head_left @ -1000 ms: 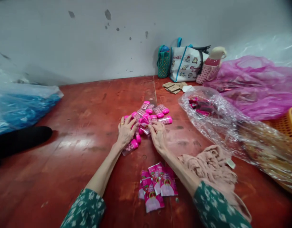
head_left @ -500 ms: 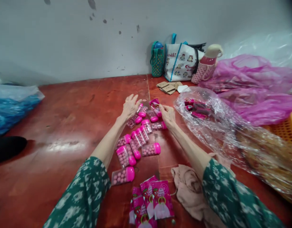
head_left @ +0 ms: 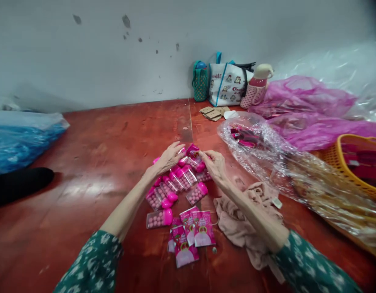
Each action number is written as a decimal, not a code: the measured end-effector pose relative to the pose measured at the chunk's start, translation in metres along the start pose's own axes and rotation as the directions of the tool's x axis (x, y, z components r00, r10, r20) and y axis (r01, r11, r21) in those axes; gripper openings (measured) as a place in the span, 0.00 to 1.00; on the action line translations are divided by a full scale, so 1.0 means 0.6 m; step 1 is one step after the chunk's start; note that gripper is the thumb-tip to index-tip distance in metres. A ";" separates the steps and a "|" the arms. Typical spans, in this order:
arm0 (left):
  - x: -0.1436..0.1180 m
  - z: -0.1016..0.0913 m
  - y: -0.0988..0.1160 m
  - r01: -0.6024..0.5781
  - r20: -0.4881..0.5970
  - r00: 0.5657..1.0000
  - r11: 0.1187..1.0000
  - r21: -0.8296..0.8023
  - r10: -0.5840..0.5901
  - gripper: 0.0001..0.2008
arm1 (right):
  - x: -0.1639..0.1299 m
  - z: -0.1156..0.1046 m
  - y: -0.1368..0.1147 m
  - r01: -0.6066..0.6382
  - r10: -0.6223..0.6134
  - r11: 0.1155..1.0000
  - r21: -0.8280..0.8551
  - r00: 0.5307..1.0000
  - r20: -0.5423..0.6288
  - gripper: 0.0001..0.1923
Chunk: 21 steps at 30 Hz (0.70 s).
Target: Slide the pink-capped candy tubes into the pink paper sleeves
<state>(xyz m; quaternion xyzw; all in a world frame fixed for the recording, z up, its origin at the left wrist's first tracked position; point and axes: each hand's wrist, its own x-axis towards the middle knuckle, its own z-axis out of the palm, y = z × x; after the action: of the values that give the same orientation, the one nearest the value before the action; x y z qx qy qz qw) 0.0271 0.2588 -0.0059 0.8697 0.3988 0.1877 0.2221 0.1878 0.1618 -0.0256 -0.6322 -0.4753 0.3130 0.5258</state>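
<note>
Small clear bottles [head_left: 186,178] of pink balls, with bright pink caps, lie bunched on the red floor. My left hand [head_left: 171,157] rests over the far left of the bunch, fingers stretched out and touching bottles; some are hidden under it. At the far right of the bunch, my right hand [head_left: 214,163] is closed, thumb and fingers pinching a shiny pink printed packet [head_left: 193,151]. One bottle [head_left: 159,219] lies apart at the near left, another [head_left: 196,193] at the near right. Nearer me, several flat pink printed sachets [head_left: 203,228] overlap.
A crumpled beige cloth [head_left: 236,224] lies under my right forearm. To the right are clear plastic film [head_left: 276,175], a yellow basket [head_left: 340,156] and pink plastic bags [head_left: 306,97]. A white bag [head_left: 227,85] and bottles stand by the wall; a blue-filled bag [head_left: 23,138] is left.
Both my hands have come nearer to me, and the far bottles are pushed into a tighter bunch. The pink packet has moved nearer with my right hand. The view has shifted slightly.
</note>
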 end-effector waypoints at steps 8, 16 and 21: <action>-0.138 -0.012 0.123 0.187 0.024 0.969 0.669 -0.719 -0.246 0.27 | -0.129 0.006 -0.049 -0.003 0.005 0.967 0.256 1.000 -0.006 0.18; -0.185 0.032 0.153 0.193 -0.043 0.873 0.425 -0.885 -0.485 0.10 | -0.201 -0.003 -0.053 -0.054 0.053 0.984 0.168 0.999 0.014 0.17; -0.209 0.055 0.160 0.180 -0.073 0.833 0.394 -0.901 -0.548 0.16 | -0.225 -0.010 -0.061 -0.063 0.060 0.992 0.111 0.998 0.027 0.14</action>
<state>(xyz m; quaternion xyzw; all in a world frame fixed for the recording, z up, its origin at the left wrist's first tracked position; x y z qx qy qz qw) 0.0256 0.0978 -0.0007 0.4732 0.4653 0.4629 0.5876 0.1354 0.0336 -0.0028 -0.6125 -0.4436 0.3625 0.5447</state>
